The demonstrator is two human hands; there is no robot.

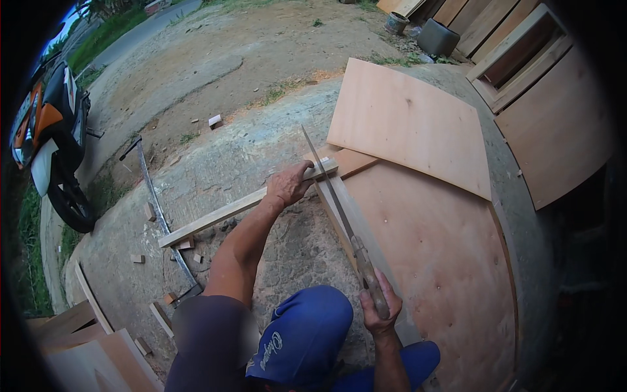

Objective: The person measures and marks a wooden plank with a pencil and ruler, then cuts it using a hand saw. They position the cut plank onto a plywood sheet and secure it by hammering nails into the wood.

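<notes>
A long, pale wooden strip (219, 217) slants from the left up to the edge of a large plywood panel (434, 261). My left hand (290, 184) is closed around it close to its far right end, pressing it down there. Gripped in my right hand (381, 306) is a handsaw (341, 212) by its worn wooden handle. The narrow blade points away from me and crosses the strip just right of my left fingers. How deep the teeth sit in the wood is hidden. A reddish board (356, 162) lies under the strip's right end.
A smaller plywood sheet (411, 124) rests on the big panel's far end. A bow saw (151, 189) and several wood offcuts (150, 211) lie on the concrete at left. A motorcycle (59, 144) stands beyond; boards and a wooden frame (522, 59) lean at right.
</notes>
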